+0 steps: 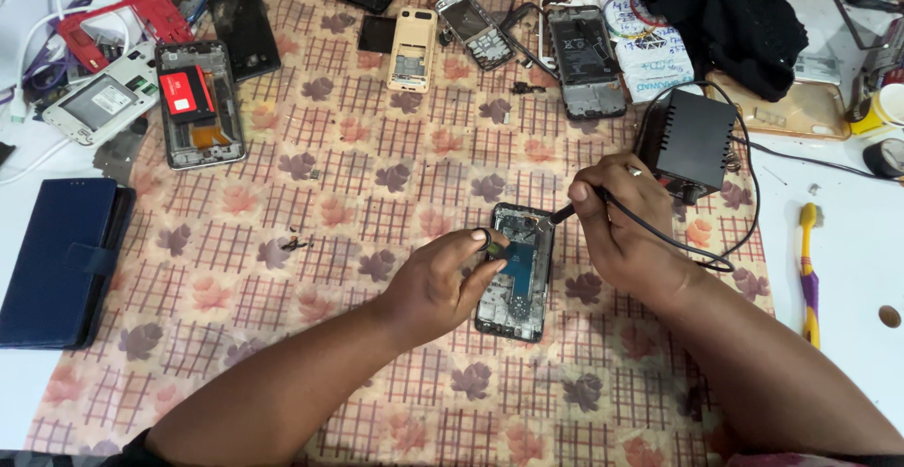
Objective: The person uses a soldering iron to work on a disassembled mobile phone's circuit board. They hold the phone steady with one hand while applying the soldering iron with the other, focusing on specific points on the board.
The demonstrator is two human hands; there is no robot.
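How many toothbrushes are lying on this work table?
1. A yellow and purple plastic toothbrush lies on the bare white table surface at the right edge, beyond the patterned cloth. Others could be hidden under the clutter at the top.

I have one view only, from the camera on my head, looking steeply down and forward over the flower-patterned check tablecloth (377,185). It sits close: my forearms enter from the bottom edge, my left hand (443,283) and right hand (626,227) fall near centre, and the table's far edge is cut off at the top.
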